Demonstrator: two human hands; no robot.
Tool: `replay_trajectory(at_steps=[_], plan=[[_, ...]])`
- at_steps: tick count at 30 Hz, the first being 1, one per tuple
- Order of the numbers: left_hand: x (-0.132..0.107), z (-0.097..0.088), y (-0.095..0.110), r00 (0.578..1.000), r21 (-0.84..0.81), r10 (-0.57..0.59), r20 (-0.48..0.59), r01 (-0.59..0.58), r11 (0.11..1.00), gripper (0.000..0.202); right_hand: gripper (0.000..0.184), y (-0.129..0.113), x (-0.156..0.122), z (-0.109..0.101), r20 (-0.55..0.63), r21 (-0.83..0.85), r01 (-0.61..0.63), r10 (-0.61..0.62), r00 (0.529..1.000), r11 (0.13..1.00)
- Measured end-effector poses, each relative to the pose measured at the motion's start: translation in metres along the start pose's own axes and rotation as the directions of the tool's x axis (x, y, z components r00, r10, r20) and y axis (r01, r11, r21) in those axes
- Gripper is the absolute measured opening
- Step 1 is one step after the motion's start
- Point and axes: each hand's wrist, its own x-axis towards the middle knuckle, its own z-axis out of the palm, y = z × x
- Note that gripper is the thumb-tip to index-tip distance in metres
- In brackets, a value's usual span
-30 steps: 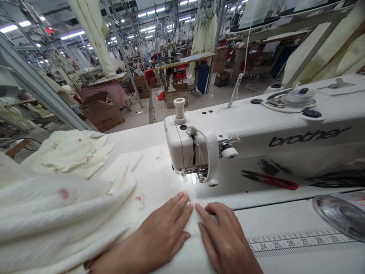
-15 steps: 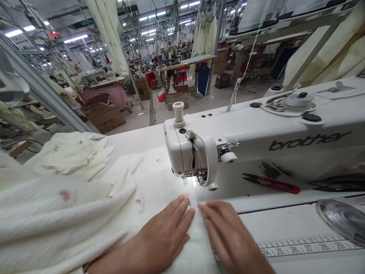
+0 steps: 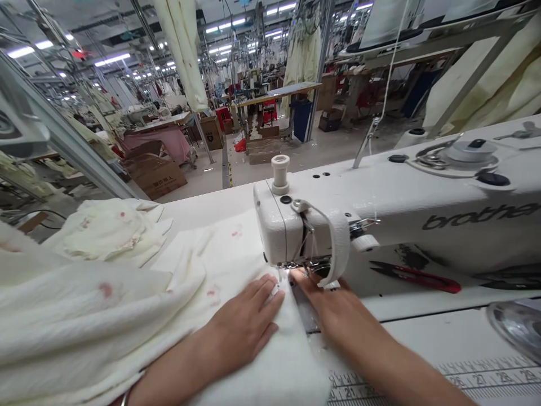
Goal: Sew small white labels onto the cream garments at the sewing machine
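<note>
A white Brother sewing machine [image 3: 380, 208] stands across the table. Cream cloth [image 3: 236, 265] with small pink marks lies under its needle head and spreads to the left. My left hand [image 3: 243, 327] lies flat on the cloth, fingers stretched out, just left of the presser foot [image 3: 302, 265]. My right hand [image 3: 329, 301] reaches in under the needle head, fingertips at the presser foot and on the cloth's edge. Its fingers are partly hidden by the machine head.
Red thread snips [image 3: 418, 276] lie on the machine bed behind my right hand. A ruler strip [image 3: 486, 378] runs along the table's front edge. A shiny metal object [image 3: 518, 327] sits at the right. More cream pieces [image 3: 105, 231] are piled at the back left.
My right hand has moved forward from beside the left hand to under the needle head. The left hand stays flat on the cloth. The view has shifted a little to the left.
</note>
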Motion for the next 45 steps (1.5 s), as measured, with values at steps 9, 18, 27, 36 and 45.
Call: replay_trajectory(at_steps=[9, 18, 27, 36, 45], plan=[[0.000, 0.006, -0.004, 0.999, -0.039, -0.004, -0.037, 0.002, 0.999, 0.047, 0.050, -0.022, -0.023, 0.010, -0.156, -0.094, 0.030, -0.044, 0.987, 0.995], [0.001, 0.005, -0.008, 0.995, -0.042, 0.000, -0.101, -0.004, 0.999, 0.044, 0.063, -0.021, -0.021, 0.007, -0.153, -0.096, 0.013, -0.027, 0.988, 0.995], [0.002, 0.004, -0.011, 0.991, -0.057, -0.007, -0.132, -0.001, 0.998, 0.041, 0.058, -0.021, -0.022, 0.007, -0.170, -0.061, 0.006, -0.017, 0.985, 0.998], [0.010, 0.003, -0.022, 0.994, -0.069, -0.092, -0.054, 0.088, 0.994, 0.037, 0.049, -0.022, -0.020, 0.004, -0.209, -0.123, -0.019, -0.007, 0.978, 0.992], [0.008, 0.003, -0.019, 0.993, -0.104, -0.086, -0.085, 0.077, 0.992, 0.041, 0.052, -0.020, -0.030, 0.004, -0.201, -0.131, 0.027, -0.053, 0.978, 0.991]])
